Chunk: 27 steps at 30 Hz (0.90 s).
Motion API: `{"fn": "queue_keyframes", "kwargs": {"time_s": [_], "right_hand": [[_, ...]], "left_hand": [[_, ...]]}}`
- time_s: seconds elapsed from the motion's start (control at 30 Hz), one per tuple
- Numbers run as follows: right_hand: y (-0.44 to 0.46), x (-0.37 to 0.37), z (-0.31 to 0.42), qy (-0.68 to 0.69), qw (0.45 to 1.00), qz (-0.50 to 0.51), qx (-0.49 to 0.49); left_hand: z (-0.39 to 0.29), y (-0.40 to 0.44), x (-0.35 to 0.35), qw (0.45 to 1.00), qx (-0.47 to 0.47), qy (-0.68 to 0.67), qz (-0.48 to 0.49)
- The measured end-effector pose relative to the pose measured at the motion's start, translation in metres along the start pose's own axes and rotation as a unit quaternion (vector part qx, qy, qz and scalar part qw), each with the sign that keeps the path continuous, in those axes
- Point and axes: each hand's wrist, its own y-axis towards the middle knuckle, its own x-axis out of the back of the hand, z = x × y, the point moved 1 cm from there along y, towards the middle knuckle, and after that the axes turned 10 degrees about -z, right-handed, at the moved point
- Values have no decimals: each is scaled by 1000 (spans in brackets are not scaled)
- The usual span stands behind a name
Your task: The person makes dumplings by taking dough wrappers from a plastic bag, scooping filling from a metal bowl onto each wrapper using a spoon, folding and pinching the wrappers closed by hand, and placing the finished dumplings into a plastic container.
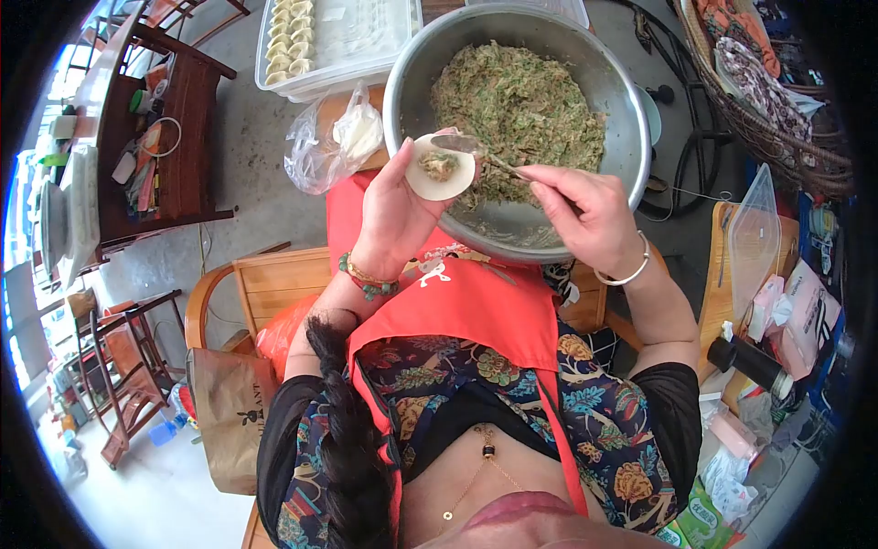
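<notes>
On the palm and fingers of my left hand (391,212) lies a round dumpling wrapper (443,188), its thumb at the near left edge. A small lump of green-flecked filling (439,165) sits in the middle of the wrapper. My right hand (590,210) is closed around the handle of a spoon (459,143), whose bowl is at the wrapper's upper edge. Beneath and behind both hands stands a large metal bowl (631,174) with a big mass of chopped filling (521,105) in it.
A plastic container (366,46) at the top holds rows of folded dumplings (291,37). Beside the bowl is a clear plastic bag (315,146) with white dough-like contents. A wicker basket (732,119) stands at upper right, a wooden table (165,137) at left, a paper bag (233,412) lower left.
</notes>
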Motion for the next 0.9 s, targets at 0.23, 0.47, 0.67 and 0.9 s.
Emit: {"fn": "queue_keyframes", "kwargs": {"time_s": [0.23,0.47,0.67,0.9], "right_hand": [[-1,-2,2,9,999,40,-36],[4,7,9,43,995,49,-77],[-1,-6,6,-8,998,53,-16],[3,12,9,29,996,35,-77]], "left_hand": [[1,-1,0,999,27,-10,29],[2,-2,-3,1000,25,-12,7],[5,-2,-3,999,39,-12,27],[5,0,1,999,30,0,22]]}}
